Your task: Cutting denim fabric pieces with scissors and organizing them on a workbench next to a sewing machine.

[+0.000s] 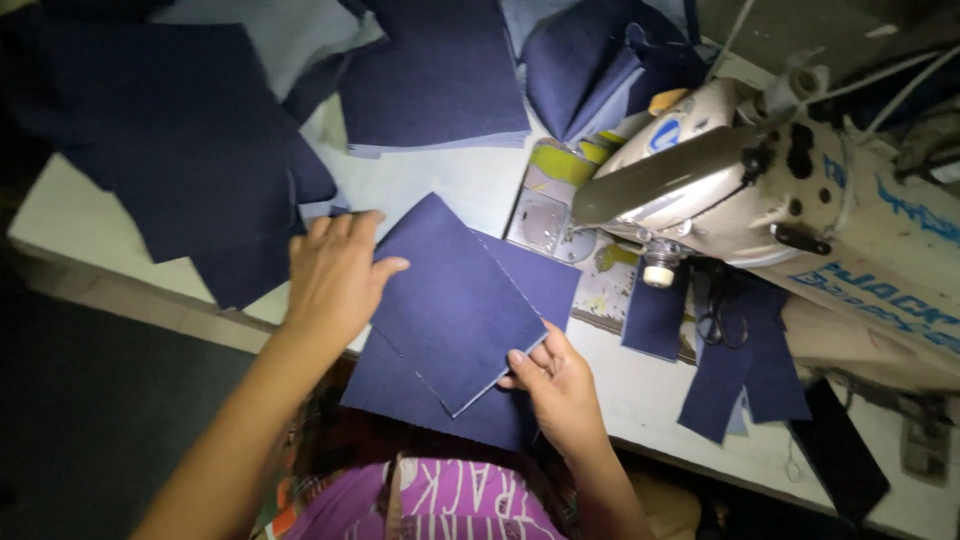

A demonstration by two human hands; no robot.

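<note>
- Fingers of the left hand [335, 280] lie flat and spread on the dark blue cloth piece [455, 300], pinning its edge.
- Right hand [560, 385] pinches its lower corner, probably to square it over the piece beneath [420, 395].
- Both lie on the table [440, 185], beside the sewing machine [770, 185].

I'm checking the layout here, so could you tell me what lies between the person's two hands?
In the head view, a dark blue fabric panel spans the gap between left hand and right hand, both touching its edges.

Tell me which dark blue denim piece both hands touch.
The dark blue square denim piece lying tilted atop another, between left hand and right hand; other stacks lie untouched farther away.
</note>
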